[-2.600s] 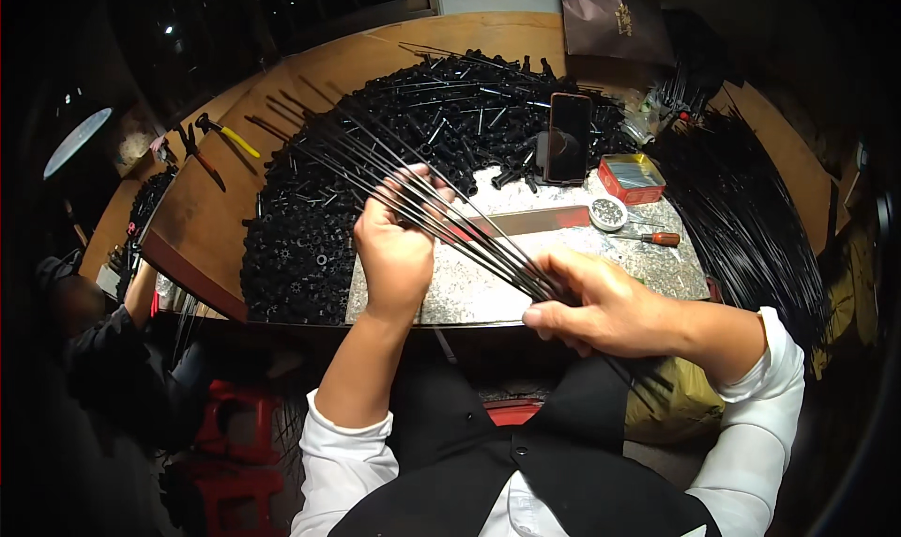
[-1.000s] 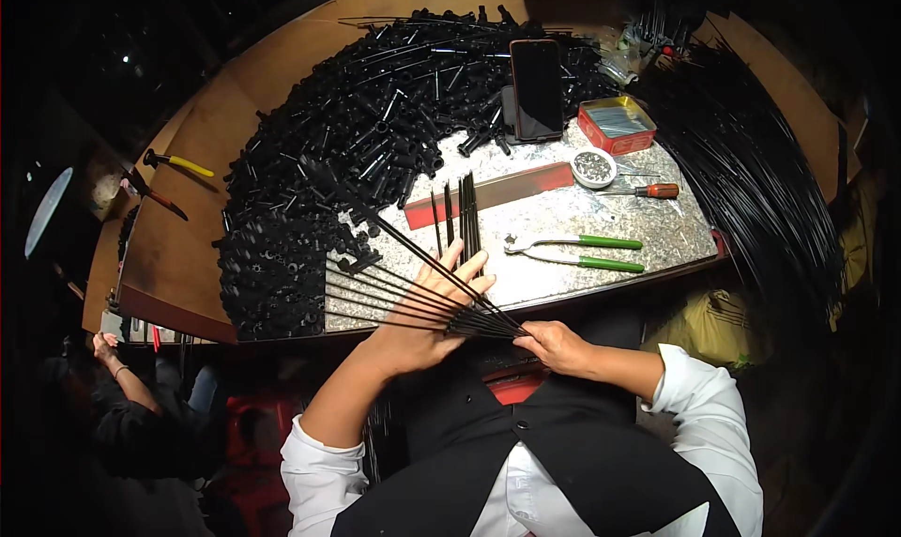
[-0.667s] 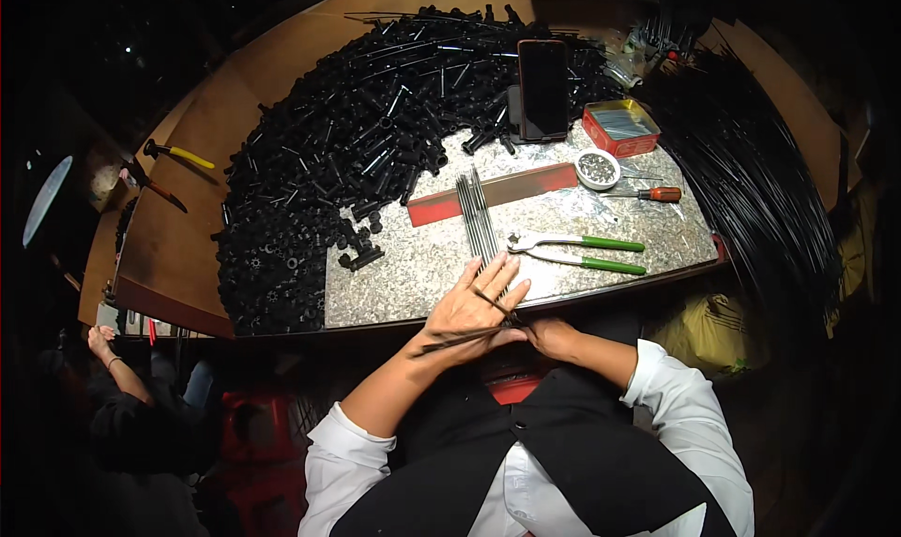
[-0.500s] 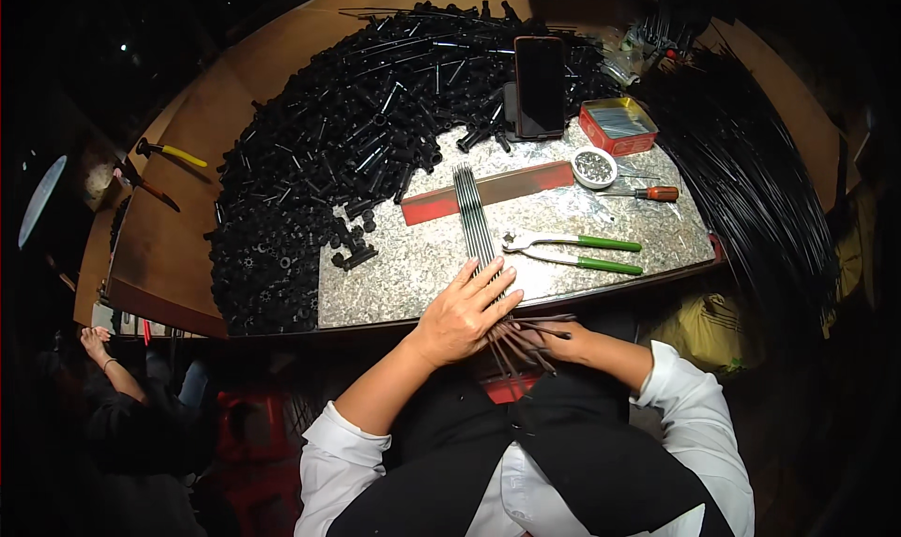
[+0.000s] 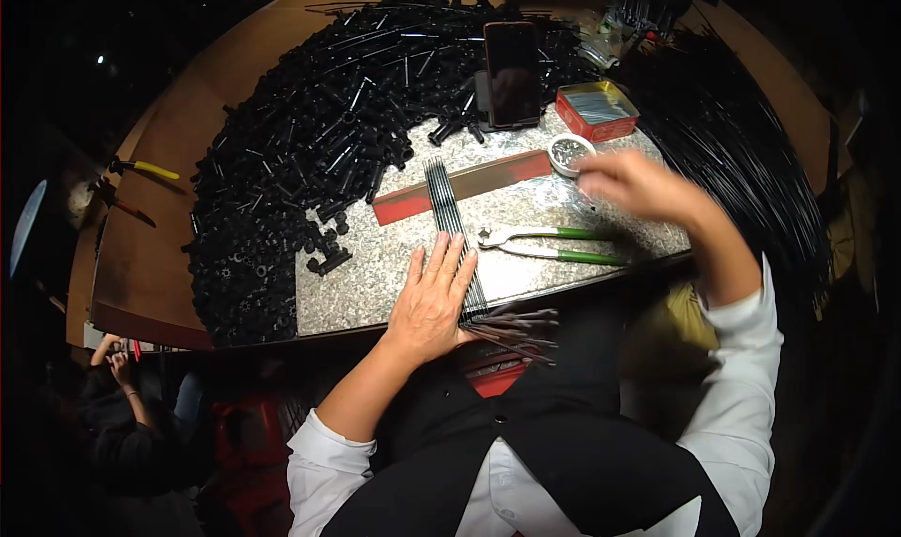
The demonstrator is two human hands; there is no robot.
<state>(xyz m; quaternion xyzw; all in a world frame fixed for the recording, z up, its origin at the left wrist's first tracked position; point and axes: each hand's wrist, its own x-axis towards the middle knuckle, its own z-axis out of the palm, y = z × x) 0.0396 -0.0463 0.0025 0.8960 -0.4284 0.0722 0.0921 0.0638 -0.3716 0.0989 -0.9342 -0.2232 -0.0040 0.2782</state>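
Note:
My left hand lies along a bundle of thin dark rods, its fingers stretched out against them. The thumb sits under the rods at the table's front edge and holds them. Their upper ends rest across a flat red and brown bar; the brownish lower ends fan out beyond the edge. Blurred by motion, my right hand is at the small white bowl of tiny metal pieces, fingertips over its rim. Green-handled pincers lie between my hands.
A heap of black tubular parts covers the table's left and back. A phone stands at the back, beside a red tin of thin pieces. Long black rods fill the right side. Another person's hand shows far left.
My right hand has left the rods' lower ends and moved up and right to the white bowl. My left hand stays on the rods. The whole view has shifted slightly.

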